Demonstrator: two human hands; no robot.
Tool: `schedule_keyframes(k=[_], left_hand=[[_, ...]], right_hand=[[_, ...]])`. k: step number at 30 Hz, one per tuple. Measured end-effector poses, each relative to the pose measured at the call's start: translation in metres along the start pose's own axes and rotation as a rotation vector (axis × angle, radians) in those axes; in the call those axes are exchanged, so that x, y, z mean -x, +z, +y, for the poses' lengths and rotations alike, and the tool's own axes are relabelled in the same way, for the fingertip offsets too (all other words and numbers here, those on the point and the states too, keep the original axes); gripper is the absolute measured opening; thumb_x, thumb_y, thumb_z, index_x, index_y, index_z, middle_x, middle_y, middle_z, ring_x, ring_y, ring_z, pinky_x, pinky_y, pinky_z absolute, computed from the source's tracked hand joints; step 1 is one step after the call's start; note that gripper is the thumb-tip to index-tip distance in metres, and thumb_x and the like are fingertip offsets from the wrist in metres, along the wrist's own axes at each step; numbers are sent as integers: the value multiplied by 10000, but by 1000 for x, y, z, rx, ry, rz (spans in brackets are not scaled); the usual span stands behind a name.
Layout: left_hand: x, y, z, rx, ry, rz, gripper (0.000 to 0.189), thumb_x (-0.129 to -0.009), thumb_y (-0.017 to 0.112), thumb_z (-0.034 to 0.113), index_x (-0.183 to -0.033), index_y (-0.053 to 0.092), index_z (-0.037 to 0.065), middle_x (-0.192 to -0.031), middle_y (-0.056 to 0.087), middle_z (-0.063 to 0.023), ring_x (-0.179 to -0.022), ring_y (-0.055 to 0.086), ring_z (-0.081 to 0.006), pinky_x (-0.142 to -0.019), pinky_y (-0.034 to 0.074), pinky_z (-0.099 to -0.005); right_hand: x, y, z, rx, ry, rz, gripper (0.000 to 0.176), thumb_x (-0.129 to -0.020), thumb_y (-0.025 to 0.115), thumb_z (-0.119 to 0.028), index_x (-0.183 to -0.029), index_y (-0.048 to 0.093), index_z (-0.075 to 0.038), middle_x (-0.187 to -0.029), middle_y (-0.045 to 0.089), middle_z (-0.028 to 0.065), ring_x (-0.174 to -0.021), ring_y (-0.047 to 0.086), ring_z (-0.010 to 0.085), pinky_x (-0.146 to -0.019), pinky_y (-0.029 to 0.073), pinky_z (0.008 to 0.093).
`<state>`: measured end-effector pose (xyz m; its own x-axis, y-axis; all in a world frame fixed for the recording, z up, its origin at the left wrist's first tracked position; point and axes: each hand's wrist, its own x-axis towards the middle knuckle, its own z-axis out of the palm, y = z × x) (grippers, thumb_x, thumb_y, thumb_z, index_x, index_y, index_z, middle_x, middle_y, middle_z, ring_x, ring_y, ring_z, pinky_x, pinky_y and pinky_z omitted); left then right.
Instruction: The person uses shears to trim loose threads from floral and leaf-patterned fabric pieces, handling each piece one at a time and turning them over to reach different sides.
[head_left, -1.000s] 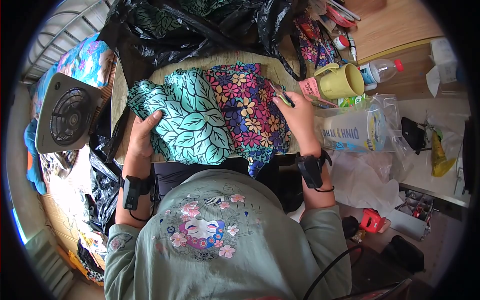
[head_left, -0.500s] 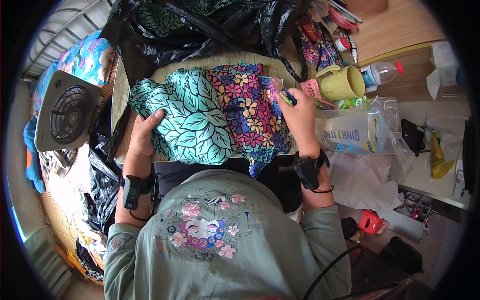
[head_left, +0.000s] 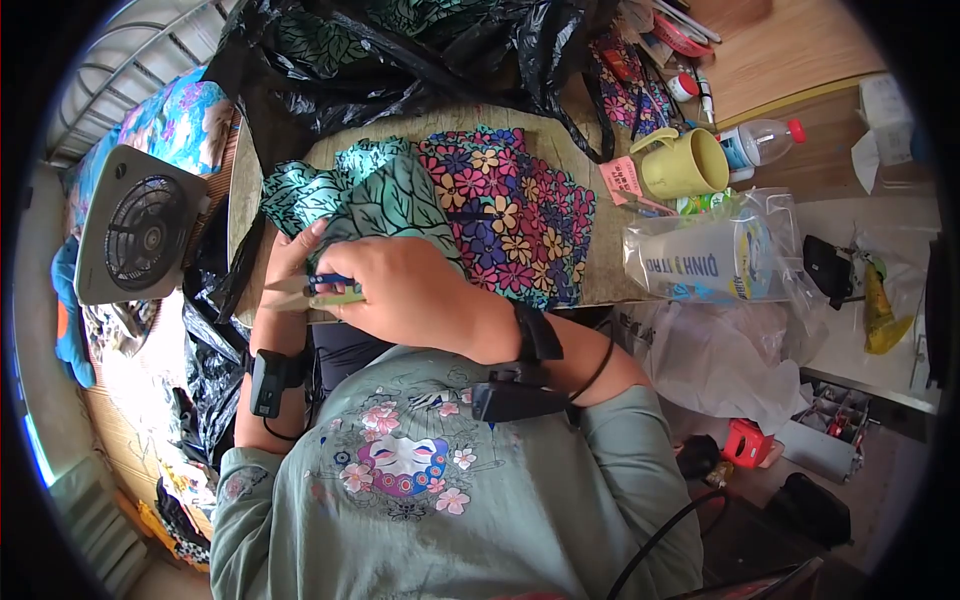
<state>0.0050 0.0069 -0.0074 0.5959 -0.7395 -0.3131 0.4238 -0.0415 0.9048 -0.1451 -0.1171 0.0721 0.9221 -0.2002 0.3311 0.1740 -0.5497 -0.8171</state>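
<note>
My left hand (head_left: 290,262) is at the left edge of the green leaf-print fabric (head_left: 395,205), its thumb on top, gripping that edge. Across my body reaches my right hand (head_left: 390,290), closed around small scissors (head_left: 325,290) with blue and green handles; their metal tip points left, over my left hand. Part of the leaf-print fabric is hidden under my right hand. Beside it on the wooden table (head_left: 602,235) lies a stack of flower-print fabric (head_left: 510,220).
Black plastic bags (head_left: 420,80) lie along the far side. A yellow mug (head_left: 685,165), a bottle (head_left: 765,145) and a bagged plastic cup (head_left: 700,260) stand at the right. On the left is a fan (head_left: 140,225).
My right hand has moved left from the flower-print fabric to my left hand, carrying the scissors. The flower-print stack now lies flatter at its near edge.
</note>
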Motion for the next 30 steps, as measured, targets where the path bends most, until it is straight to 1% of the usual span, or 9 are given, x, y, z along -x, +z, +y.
schedule_keyframes(k=[2, 4, 8, 11, 12, 15, 20, 23, 30], left_hand=[[-1, -3, 0, 24, -21, 4, 466, -801, 644, 290, -1148, 507, 12, -1017, 622, -95, -906, 612, -197, -841, 474, -318], [0, -4, -2, 75, -65, 7, 507, -796, 650, 322, -1170, 492, 18, -1031, 618, -92, -921, 608, -199, -856, 467, -322], [-1, 12, -8, 361, 108, -55, 458, -824, 611, 317, -1155, 513, 16, -1048, 610, -89, -972, 592, -216, -861, 471, -331], [0, 11, -7, 326, 136, -75, 483, -784, 667, 278, -1156, 502, 18, -1046, 605, -77, -947, 594, -190, -839, 476, -311], [0, 11, -7, 306, 149, -88, 501, -763, 696, 258, -1156, 497, 19, -1045, 602, -71, -934, 595, -177, -828, 478, -301], [0, 8, -5, 231, 97, -95, 473, -760, 697, 226, -1138, 506, 15, -1026, 607, -75, -917, 598, -172, -826, 477, -299], [-1, 8, -4, 180, 59, -88, 424, -757, 696, 168, -1107, 520, 6, -986, 616, -76, -883, 604, -168, -813, 480, -295], [0, 11, -2, 186, 57, -83, 404, -761, 690, 160, -1095, 526, 5, -975, 619, -75, -874, 607, -168, -807, 482, -293], [0, 11, -2, 203, 51, -81, 386, -767, 681, 144, -1091, 527, 2, -970, 620, -76, -868, 610, -167, -800, 486, -289]], right_hand=[[2, -2, 1, 68, 9, -64, 216, -738, 720, -125, -906, 604, -53, -733, 615, 83, -618, 595, 146, -551, 466, 251], [11, -28, 4, -20, 146, -3, 270, -744, 720, -125, -979, 605, -59, -760, 628, 61, -632, 583, 116, -575, 465, 239], [44, -62, 33, -25, 213, 297, 385, -761, 711, -108, -1121, 581, -69, -844, 653, 22, -680, 548, 61, -628, 448, 213], [75, -79, 55, -3, 312, 397, 408, -777, 694, -109, -1167, 577, -77, -803, 648, 44, -674, 539, 73, -618, 436, 221], [82, -84, 57, -6, 314, 396, 408, -777, 694, -109, -1167, 577, -77, -803, 648, 44, -674, 539, 73, -618, 436, 221], [100, -92, 59, 337, 391, 220, 400, -790, 681, -118, -1177, 585, -91, -739, 624, 67, -633, 525, 95, -584, 419, 235], [102, -88, 61, 352, 336, 273, 372, -793, 679, -137, -1156, 605, -104, -682, 588, 79, -573, 500, 112, -550, 398, 247], [100, -89, 55, 385, 417, 226, 366, -795, 677, -144, -1152, 608, -110, -667, 585, 86, -562, 508, 134, -556, 408, 257], [101, -87, 62, 368, 386, 271, 365, -797, 675, -148, -1153, 608, -112, -672, 593, 88, -558, 499, 137, -551, 406, 265]])
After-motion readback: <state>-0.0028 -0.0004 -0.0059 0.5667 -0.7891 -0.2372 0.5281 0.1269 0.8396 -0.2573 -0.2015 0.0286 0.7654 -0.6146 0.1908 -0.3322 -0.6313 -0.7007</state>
